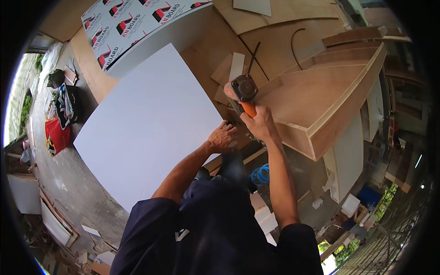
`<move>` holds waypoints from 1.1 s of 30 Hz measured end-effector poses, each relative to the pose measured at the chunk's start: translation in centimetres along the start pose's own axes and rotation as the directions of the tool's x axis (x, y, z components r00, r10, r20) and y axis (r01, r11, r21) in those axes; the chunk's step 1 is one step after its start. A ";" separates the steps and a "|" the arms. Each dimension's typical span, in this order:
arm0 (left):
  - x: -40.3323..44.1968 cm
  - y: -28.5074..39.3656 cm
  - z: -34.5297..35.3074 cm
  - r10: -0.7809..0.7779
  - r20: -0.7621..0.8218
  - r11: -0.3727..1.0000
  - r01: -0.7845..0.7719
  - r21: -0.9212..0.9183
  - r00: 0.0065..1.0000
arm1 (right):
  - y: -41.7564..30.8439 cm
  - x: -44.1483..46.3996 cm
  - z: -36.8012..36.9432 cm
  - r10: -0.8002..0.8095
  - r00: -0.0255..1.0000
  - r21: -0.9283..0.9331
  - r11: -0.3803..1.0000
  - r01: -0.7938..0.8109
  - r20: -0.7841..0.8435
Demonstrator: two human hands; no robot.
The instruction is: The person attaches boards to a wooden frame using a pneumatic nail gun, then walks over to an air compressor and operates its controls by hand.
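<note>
right hand (261, 123): wrapped round pneumatic nailer (244, 88) | left hand (221, 137): at white panel (151, 119) edge, grip unclear | risk: misfire could hit left hand; cause: nailer so near

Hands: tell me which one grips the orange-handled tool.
The right hand, wrapped around the orange handle; the left hand is at the white panel's edge.

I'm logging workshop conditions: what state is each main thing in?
Large white rectangular panel: broad face up.
Orange-and-black handheld power tool: held in right hand.
Left hand: at panel's edge, grip unclear.
Brown wooden tray-shaped box: open-topped.
Blue flexible hose: coiled.
White board with red-and-black print: printed face up.
</note>
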State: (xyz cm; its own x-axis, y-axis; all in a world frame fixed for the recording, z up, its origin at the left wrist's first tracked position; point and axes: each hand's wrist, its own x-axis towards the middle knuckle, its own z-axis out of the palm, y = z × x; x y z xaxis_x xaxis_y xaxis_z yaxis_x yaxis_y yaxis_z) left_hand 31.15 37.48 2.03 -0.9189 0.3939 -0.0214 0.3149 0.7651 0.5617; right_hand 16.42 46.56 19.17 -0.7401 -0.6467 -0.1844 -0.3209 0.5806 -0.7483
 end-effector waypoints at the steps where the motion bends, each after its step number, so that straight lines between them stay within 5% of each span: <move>1: 0.1 0.7 0.7 -0.003 -0.010 1.000 0.003 0.024 1.000 | -0.1 2.2 0.1 -0.039 0.999 0.000 0.999 0.039 0.036; 5: 0.6 2.8 3.8 -0.098 -0.144 0.995 0.100 0.006 0.985 | -3.0 10.7 -0.2 -0.087 0.970 0.007 0.996 0.088 0.225; 10: 0.7 4.2 3.9 -0.195 -0.270 0.976 0.214 0.044 0.943 | -7.2 20.1 0.7 0.074 0.839 -0.151 0.988 0.010 0.539; 16: 2.2 6.2 4.1 -0.465 -0.168 0.875 0.481 0.065 0.869 | -6.8 27.8 5.0 -0.039 0.794 -0.066 0.993 0.099 0.607; 33: 3.3 8.5 6.5 -0.608 -0.334 0.719 0.678 0.155 0.721 | -5.0 33.1 8.8 -0.159 0.663 -0.003 0.972 0.236 0.731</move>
State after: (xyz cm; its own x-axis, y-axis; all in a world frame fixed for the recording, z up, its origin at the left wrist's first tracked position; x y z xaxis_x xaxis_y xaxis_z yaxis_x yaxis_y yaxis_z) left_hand 32.29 48.59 1.36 -0.9329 -0.3509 -0.0808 -0.3596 0.8958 0.2612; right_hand -1.23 17.84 11.21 -0.0077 -0.8830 -0.4693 -0.4883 0.4129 -0.7688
